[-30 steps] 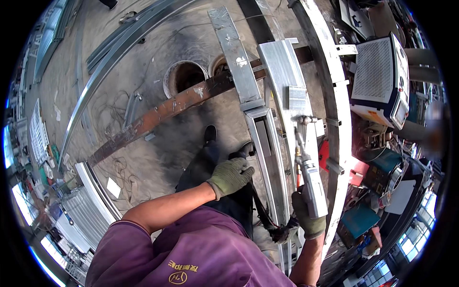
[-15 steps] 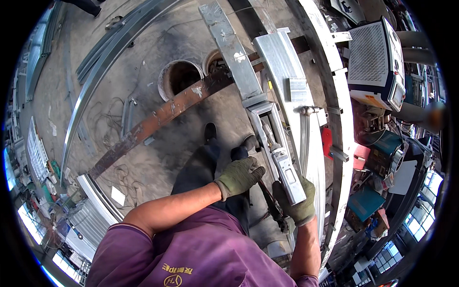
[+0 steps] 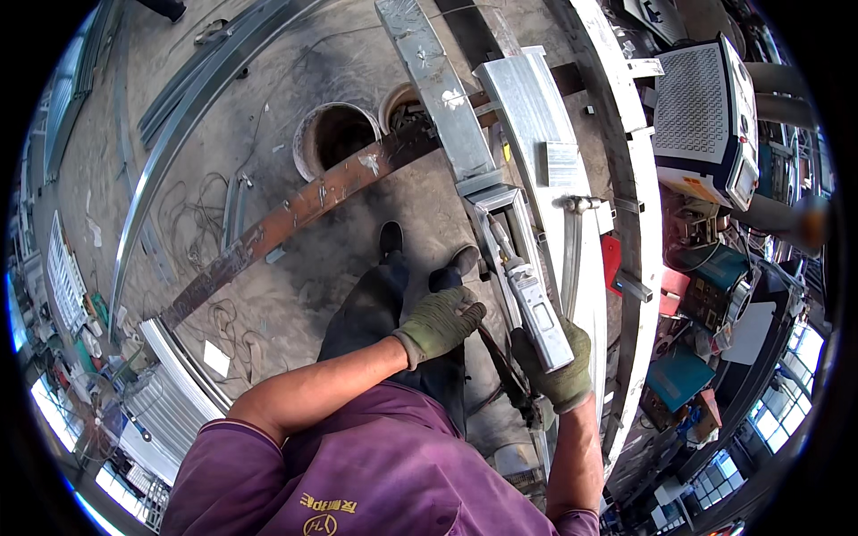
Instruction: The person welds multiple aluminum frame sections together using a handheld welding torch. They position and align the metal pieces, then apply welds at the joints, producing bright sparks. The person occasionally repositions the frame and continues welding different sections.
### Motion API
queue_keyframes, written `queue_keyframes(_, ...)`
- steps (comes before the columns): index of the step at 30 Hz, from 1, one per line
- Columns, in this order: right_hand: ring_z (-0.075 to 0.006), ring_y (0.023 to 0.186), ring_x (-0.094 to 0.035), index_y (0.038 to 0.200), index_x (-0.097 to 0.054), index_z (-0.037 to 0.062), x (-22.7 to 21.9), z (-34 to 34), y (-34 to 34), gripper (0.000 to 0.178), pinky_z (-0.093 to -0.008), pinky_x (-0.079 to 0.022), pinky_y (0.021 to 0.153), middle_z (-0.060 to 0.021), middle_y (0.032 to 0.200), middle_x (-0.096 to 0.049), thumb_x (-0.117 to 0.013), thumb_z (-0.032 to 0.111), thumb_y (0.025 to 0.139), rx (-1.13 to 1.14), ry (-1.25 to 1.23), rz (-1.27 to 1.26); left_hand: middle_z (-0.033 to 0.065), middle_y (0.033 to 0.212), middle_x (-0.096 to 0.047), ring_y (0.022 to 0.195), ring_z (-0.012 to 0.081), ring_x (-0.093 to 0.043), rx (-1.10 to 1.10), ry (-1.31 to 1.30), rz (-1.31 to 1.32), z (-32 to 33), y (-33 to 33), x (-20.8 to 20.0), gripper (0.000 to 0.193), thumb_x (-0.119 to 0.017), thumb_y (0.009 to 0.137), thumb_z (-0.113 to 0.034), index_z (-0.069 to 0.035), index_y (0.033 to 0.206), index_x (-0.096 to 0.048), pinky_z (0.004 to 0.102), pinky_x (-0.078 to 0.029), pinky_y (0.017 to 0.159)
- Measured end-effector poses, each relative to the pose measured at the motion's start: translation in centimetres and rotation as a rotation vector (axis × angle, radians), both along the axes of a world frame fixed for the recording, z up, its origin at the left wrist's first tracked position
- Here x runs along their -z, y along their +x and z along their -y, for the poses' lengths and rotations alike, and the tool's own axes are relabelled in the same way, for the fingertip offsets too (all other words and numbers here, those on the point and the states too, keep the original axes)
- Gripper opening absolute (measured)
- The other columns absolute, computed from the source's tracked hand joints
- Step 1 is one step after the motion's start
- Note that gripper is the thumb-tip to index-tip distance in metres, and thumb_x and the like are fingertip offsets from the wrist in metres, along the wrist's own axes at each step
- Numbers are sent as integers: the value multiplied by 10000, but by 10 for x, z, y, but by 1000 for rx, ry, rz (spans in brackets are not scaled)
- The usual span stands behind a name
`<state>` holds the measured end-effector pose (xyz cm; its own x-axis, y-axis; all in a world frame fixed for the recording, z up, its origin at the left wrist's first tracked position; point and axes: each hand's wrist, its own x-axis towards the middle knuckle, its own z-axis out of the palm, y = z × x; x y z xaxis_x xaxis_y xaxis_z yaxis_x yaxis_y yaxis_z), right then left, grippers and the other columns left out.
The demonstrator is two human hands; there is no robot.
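The right hand (image 3: 556, 371), in a green work glove, is closed around the grip of a grey handheld welding gun (image 3: 534, 308) in the lower right of centre of the frame. The gun's body runs up and to the left from the glove, and its narrow nozzle reaches into the open end of a galvanised steel channel (image 3: 500, 210) that lies on a long metal frame. A dark cable (image 3: 500, 362) leaves the gun's lower end and passes down between the two hands.

The left hand (image 3: 441, 322), also gloved in green, sits just left of the gun, at the centre of the frame, with its fingers curled loosely; it appears to hold nothing, and whether its fingertips touch the cable cannot be told. The bare forearm leads back to a purple sleeve at the bottom of the frame.

Above the channel, a longer flat steel bar (image 3: 429, 80) and a wider steel plate (image 3: 532, 107) run toward the top of the frame. A rusty brown beam (image 3: 295, 214) crosses diagonally from the left middle toward the upper centre. Beyond it, two round openings (image 3: 335, 138) sit in the concrete floor (image 3: 232, 116). A white machine with a perforated panel (image 3: 702, 116) stands at the upper right. The person's dark shoes (image 3: 391, 239) rest on the floor just above the left hand.
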<state>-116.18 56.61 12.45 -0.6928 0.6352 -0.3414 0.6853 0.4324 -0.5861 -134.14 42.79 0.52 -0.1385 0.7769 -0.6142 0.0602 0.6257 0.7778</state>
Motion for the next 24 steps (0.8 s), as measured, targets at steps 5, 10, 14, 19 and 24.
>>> queue_keyframes(5,-356,704,-736,1042,-760,113,2,-2,3,248,-463,-581,607,-109,870,-720,-855,287,894,-23,-1,-7,121,894,-711,835,343,-692,12,-12,-6,0,-1,1,230,-718,1039,-314,-85,1042,-720,450,-547,799)
queue_keyframes(10,-365,708,-736,1080,-759,111,-2,-1,-4,286,-475,-579,604,-116,900,-723,-858,301,891,-25,17,44,137,907,-695,863,389,-681,26,5,-20,1,-2,4,247,-704,1041,-324,-83,988,-683,472,-534,809)
queue_keyframes(14,-376,714,-736,1108,-754,104,1,0,0,312,-479,-574,596,-131,915,-722,-862,298,889,-71,84,64,145,935,-709,884,392,-695,44,-14,-31,-1,-2,4,253,-711,1039,-330,-82,997,-682,482,-542,822)
queue_keyframes(19,-405,730,-742,1103,-745,97,-1,-3,-6,331,-493,-572,606,-157,866,-736,-873,293,870,-61,96,70,151,971,-718,927,375,-708,62,17,-95,-1,-1,10,198,-700,1035,-291,-93,1021,-698,496,-560,841)
queue_keyframes(24,-304,669,-753,1002,-759,50,-14,-3,-4,242,-420,-589,643,-171,750,-722,-860,195,837,129,-34,71,94,1031,-718,954,319,-683,337,613,-625,20,22,60,153,-627,988,-212,-106,1011,-735,463,-584,835)
